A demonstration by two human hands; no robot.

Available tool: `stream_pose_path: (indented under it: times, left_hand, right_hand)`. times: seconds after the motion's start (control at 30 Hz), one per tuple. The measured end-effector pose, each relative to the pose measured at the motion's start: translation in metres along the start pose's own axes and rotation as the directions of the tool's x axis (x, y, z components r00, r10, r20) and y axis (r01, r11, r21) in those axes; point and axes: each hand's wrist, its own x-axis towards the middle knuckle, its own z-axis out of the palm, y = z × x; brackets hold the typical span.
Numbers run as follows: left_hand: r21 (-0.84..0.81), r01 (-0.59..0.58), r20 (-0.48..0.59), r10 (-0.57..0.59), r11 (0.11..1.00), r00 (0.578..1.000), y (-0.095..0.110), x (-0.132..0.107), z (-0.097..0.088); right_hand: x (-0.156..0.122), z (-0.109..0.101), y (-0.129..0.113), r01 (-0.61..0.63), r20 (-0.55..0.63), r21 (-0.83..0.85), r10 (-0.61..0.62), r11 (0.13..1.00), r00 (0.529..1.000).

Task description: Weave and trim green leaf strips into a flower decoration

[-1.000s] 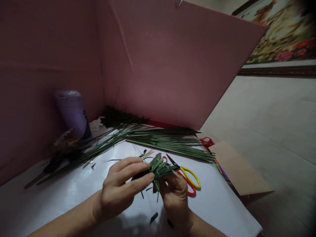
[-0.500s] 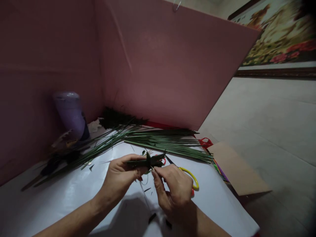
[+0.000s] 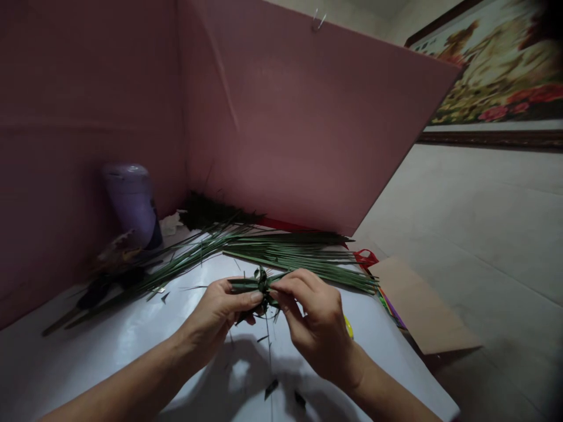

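Note:
Between my hands is a knotted bundle of green leaf strips (image 3: 263, 282), held above the white table. My left hand (image 3: 222, 308) grips its left side, thumb on top. My right hand (image 3: 314, 319) pinches the right side close to the knot; exactly which strip lies between its fingertips is hard to make out. A thin strand hangs down from the bundle. Behind my right hand a bit of yellow scissors handle (image 3: 349, 327) shows; the rest of the scissors is hidden.
Long green palm leaves (image 3: 303, 252) lie across the back of the white table (image 3: 145, 351). A purple container (image 3: 134, 202) stands at the left by the pink panel (image 3: 281, 117). Dark leaf scraps (image 3: 271, 388) lie near me. A brown cardboard sheet (image 3: 426, 305) is at the right.
The bundle has turned in my hands, so its knot now faces up more. My right hand has shifted and covers most of the scissors. The view has moved slightly.

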Motion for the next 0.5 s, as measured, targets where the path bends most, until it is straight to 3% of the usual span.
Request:
stream_pose_path:
  times: [0.3,0.5]
  left_hand:
    - [0.038,-0.002,-0.021,0.003,0.999,1.000,-0.007,0.007,-0.006]
    - [0.045,-0.026,-0.050,0.028,0.999,0.998,-0.009,0.007,-0.003]
  right_hand:
    - [0.002,0.015,0.001,0.134,0.015,-0.148,-0.134,0.980,0.991]
    - [-0.001,0.020,0.012,0.152,0.010,-0.055,-0.151,0.987,0.988]
